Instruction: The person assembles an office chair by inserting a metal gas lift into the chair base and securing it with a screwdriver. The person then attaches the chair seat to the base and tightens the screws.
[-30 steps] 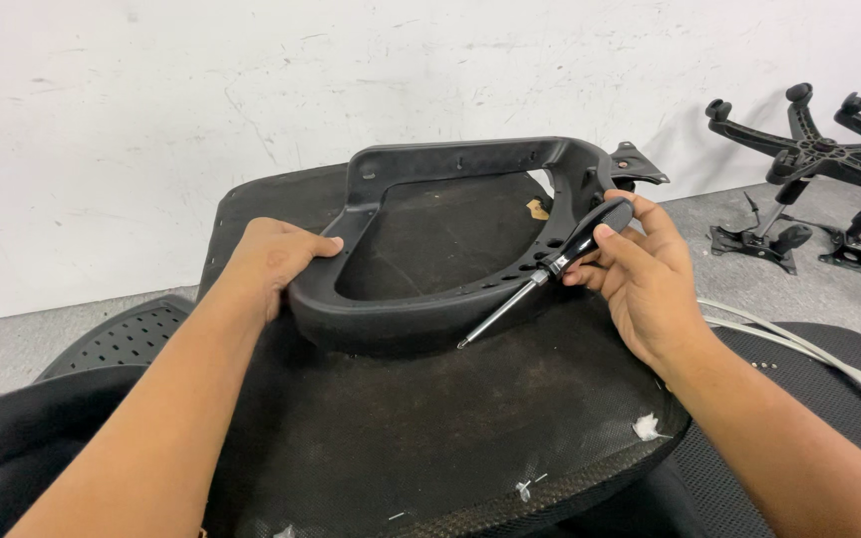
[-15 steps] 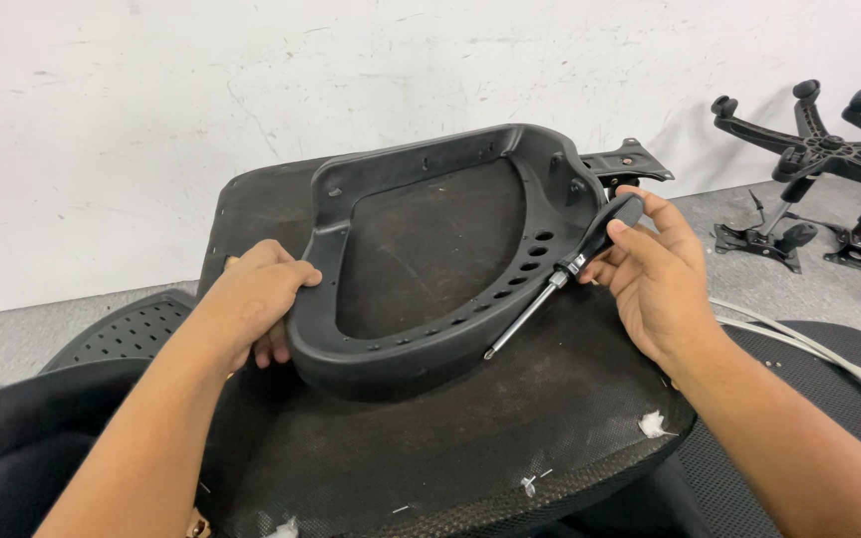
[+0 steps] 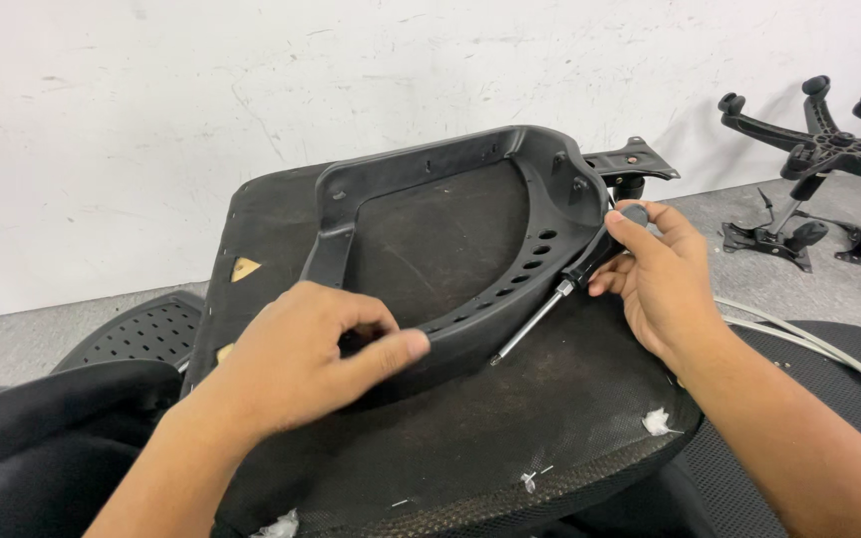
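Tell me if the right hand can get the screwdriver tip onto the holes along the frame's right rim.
Probably yes: the right hand holds the screwdriver beside those holes, and nothing covers them.

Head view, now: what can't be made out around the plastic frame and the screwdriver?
- Front rim of the black plastic frame: covered by the left hand.
- Screwdriver handle: mostly wrapped by the right hand.
- Chair base: cut off by the right edge.

close head view, angled downward
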